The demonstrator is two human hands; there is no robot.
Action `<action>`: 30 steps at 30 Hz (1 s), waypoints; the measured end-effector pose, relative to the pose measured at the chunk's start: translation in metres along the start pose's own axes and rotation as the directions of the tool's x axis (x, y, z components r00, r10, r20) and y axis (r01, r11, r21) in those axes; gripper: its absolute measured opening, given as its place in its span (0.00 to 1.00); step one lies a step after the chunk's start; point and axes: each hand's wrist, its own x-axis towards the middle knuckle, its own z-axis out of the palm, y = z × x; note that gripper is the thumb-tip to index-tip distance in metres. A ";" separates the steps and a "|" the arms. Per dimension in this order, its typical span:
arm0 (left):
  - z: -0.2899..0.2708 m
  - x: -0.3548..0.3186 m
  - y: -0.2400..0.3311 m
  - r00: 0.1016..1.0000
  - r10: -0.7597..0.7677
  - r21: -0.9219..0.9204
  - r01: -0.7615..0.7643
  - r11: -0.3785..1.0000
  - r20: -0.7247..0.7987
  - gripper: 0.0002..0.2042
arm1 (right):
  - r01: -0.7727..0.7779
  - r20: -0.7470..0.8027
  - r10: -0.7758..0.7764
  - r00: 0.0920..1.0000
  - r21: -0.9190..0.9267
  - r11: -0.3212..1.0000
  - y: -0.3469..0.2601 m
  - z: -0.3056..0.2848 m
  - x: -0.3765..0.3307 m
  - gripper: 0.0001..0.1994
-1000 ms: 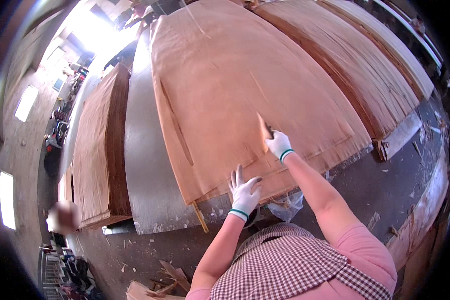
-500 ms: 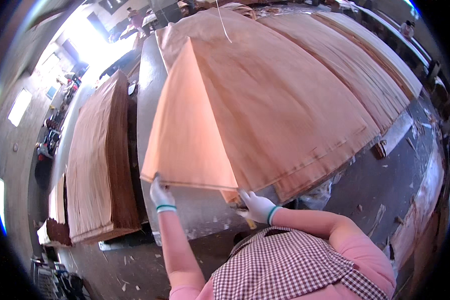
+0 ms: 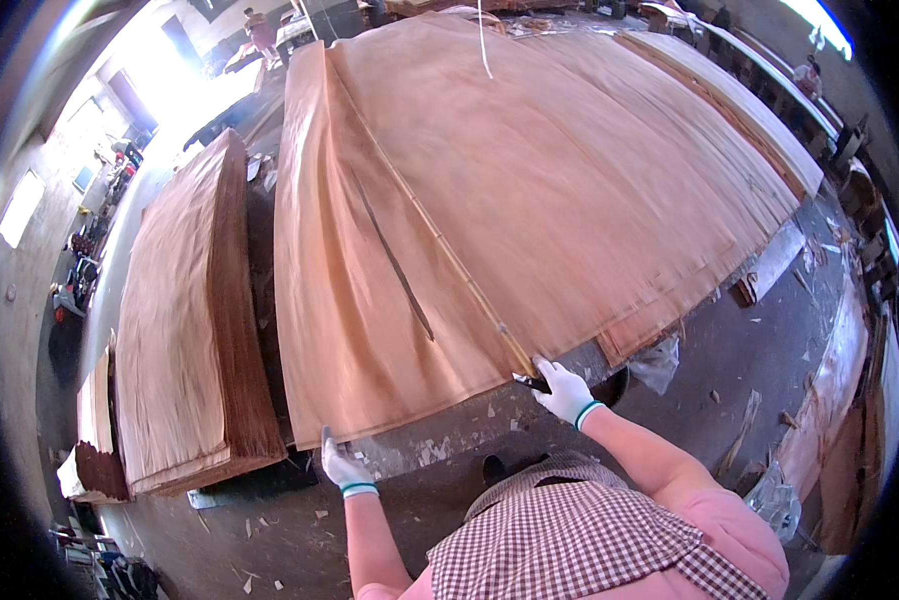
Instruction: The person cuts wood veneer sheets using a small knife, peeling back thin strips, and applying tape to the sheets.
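Observation:
A wide sheet of reddish-tan wood veneer (image 3: pixel 370 370) lies over the left part of the table, rippled, with a long dark slit in it. My left hand (image 3: pixel 345 466), in a white glove, has its fingers closed at the sheet's near edge, close to the left corner. A white glove also covers my right hand (image 3: pixel 567 392), which grips a small black-handled knife (image 3: pixel 532 382) with a pale tip. Beside that hand ends a long thin bamboo stick (image 3: pixel 435 230), running away across the veneer. Whether the fingers also touch the stick, I cannot tell.
Left of the table stands a thick veneer stack (image 3: pixel 180 330). More veneer layers (image 3: pixel 660 140) spread to the right. Clear plastic (image 3: pixel 658 362) hangs beneath the near edge, and scraps litter the floor (image 3: pixel 710 420). A distant person (image 3: pixel 260 35) stands at the far left.
The raised, folded sheet has come down flat toward the left. My left hand moved lower and nearer me; my right moved right. The bamboo stick, slit and black knife now show.

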 end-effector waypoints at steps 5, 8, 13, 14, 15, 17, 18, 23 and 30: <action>0.005 -0.031 0.010 0.991 -0.049 0.028 0.053 0.998 -0.123 0.18 | -0.062 -0.114 0.090 0.989 0.225 0.972 0.004 -0.001 0.002 0.19; -0.017 -0.030 0.009 0.990 0.049 0.108 -0.035 0.994 -0.132 0.17 | -0.095 -0.208 0.170 0.963 0.325 0.941 -0.016 -0.035 -0.010 0.11; 0.005 -0.066 -0.013 0.959 0.179 0.158 -0.216 0.963 0.219 0.13 | -0.044 -0.462 0.116 0.879 0.164 0.986 0.037 -0.025 -0.057 0.13; 0.021 -0.083 -0.018 0.933 0.075 0.312 -0.192 0.931 0.351 0.13 | -0.159 -0.328 0.205 0.922 0.162 0.974 0.034 -0.038 -0.064 0.15; 0.040 -0.105 -0.020 0.877 -0.056 0.458 -0.194 0.867 0.477 0.13 | -0.148 -0.375 0.201 0.905 0.164 0.975 0.040 -0.043 -0.072 0.15; 0.074 -0.137 -0.027 0.693 -0.342 0.628 -0.204 0.751 0.634 0.13 | -0.139 -0.413 0.176 0.893 0.119 0.983 0.042 -0.047 -0.086 0.15; 0.086 -0.145 -0.037 0.561 -0.428 0.661 -0.316 0.681 0.709 0.13 | -0.130 -0.459 0.149 0.876 0.073 0.989 0.049 -0.043 -0.094 0.15; 0.136 -0.171 -0.058 -0.235 -0.659 0.209 -0.828 0.521 0.714 0.13 | -0.439 -0.714 0.524 0.464 0.328 0.836 0.019 -0.016 -0.210 0.10; 0.084 -0.105 -0.090 -0.386 -0.908 0.253 -0.906 0.341 -0.161 0.13 | -0.649 -0.075 0.978 -0.196 0.757 -0.072 -0.158 0.222 -0.402 0.18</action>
